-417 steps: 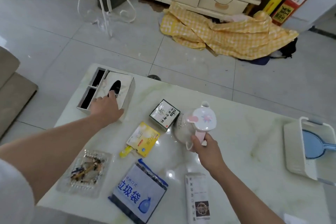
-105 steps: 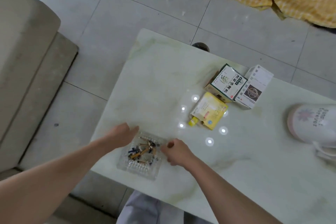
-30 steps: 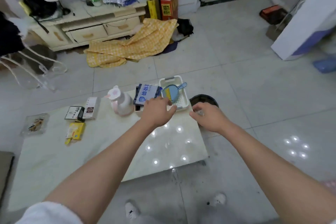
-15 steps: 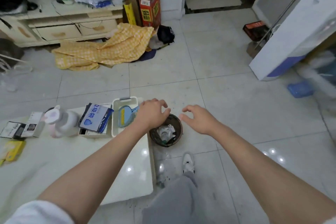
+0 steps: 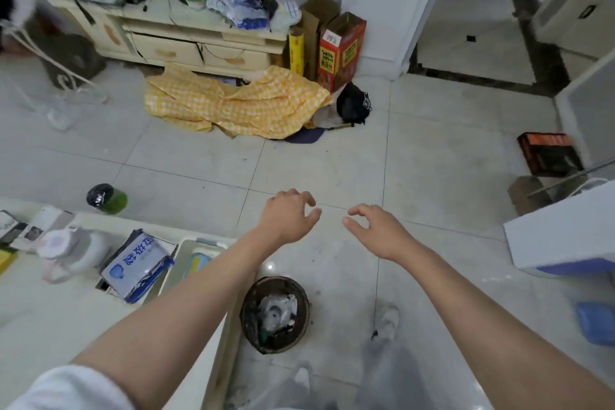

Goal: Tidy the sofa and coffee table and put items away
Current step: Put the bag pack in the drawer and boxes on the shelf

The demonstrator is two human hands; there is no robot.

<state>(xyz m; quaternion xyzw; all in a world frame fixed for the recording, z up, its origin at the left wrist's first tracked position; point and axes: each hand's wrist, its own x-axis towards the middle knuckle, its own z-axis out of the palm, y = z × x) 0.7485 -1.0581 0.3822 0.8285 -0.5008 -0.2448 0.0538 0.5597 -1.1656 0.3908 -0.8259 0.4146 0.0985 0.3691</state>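
Both arms extend forward from the lower edge of the view, bare to the elbow, a white sleeve [image 5: 66, 386] showing on the left arm. The left hand [image 5: 288, 215] is held palm down over the tiled floor [image 5: 432, 150], fingers loosely curled and spread, holding nothing. The right hand [image 5: 377, 230] sits just beside it at similar height, thumb and forefinger bent toward each other with a gap between, the hand likewise empty. The two hands are near each other but apart. Below and between the forearms, a round dark waste bin [image 5: 275, 313] stands on the floor just beside the end of the table [image 5: 50, 326]; crumpled pale waste lies inside it. On the table, near the left forearm, are a white basket [image 5: 179, 263], a blue-printed bag packet [image 5: 138, 263], a white and pink jug [image 5: 71, 251], partly blurred, and flat boxes [image 5: 30, 226] at the far left. A yellow checked cloth [image 5: 239, 103] lies crumpled on the floor before a cream cabinet [image 5: 186, 40]. A white shoe [image 5: 386, 321] shows below the right forearm.
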